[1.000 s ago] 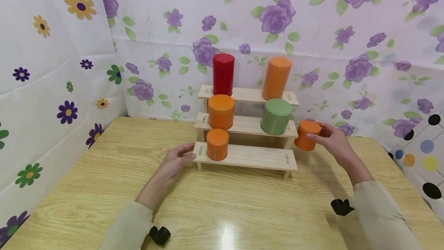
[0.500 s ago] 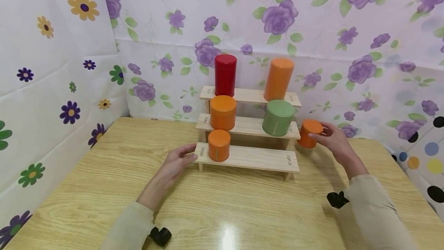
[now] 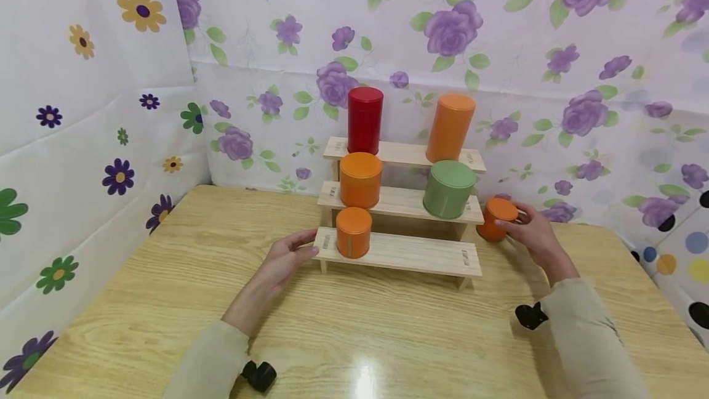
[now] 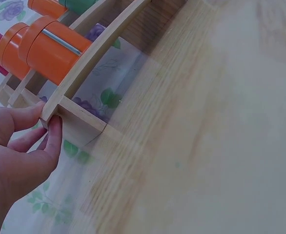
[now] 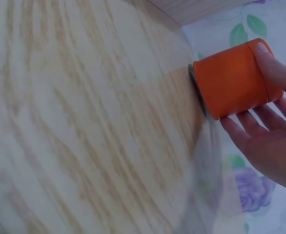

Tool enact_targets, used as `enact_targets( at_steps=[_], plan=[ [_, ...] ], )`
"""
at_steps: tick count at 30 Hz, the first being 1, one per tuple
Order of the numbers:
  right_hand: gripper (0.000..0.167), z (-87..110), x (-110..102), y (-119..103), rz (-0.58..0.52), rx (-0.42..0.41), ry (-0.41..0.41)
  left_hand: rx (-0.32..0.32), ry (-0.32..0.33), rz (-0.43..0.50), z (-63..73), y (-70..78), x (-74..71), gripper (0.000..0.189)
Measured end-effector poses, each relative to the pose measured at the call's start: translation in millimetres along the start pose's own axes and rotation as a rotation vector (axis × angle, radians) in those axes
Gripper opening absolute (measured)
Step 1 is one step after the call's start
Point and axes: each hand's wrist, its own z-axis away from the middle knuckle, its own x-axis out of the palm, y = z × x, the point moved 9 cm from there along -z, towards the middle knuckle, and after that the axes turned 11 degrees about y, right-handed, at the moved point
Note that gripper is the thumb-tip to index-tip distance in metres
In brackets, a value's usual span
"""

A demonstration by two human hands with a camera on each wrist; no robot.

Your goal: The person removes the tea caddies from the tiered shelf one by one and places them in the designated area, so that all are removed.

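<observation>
In the head view my left hand (image 3: 284,263) pinches the left end of a three-tier wooden display rack (image 3: 415,255), at its lowest board. The left wrist view shows the thumb (image 4: 26,117) on top and fingers underneath. To the right of the rack, my right hand (image 3: 534,236) grips a small orange tin (image 3: 493,226), thumb near its lid. Close to the tabletop, the tin's base faces the wood in the right wrist view. A matching small orange tin (image 3: 353,236) stands on the lowest board's left part.
Wider orange (image 3: 360,183) and green tins (image 3: 450,189) stand on the middle board. On the top board are tall red (image 3: 364,122) and light orange tins (image 3: 451,128). Floral cloth (image 3: 266,48) hangs behind the wooden table (image 3: 310,331).
My right hand and its orange tin rise slightly, then come down again beside the rack. My left hand keeps its hold on the board. The head view has shifted a little.
</observation>
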Motion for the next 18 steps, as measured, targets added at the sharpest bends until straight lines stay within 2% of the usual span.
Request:
enact_targets(
  at_steps=[9,18],
  plan=[
    [0.084,0.8,0.1,5.3,-0.013,0.002,-0.012,0.004,-0.013,-0.005,-0.1,0.3,0.8,0.049],
    [0.089,1.0,5.6,5.7,0.053,0.029,-0.069,0.008,-0.004,0.012,-0.2,0.7,-0.2,0.049]
  ],
)
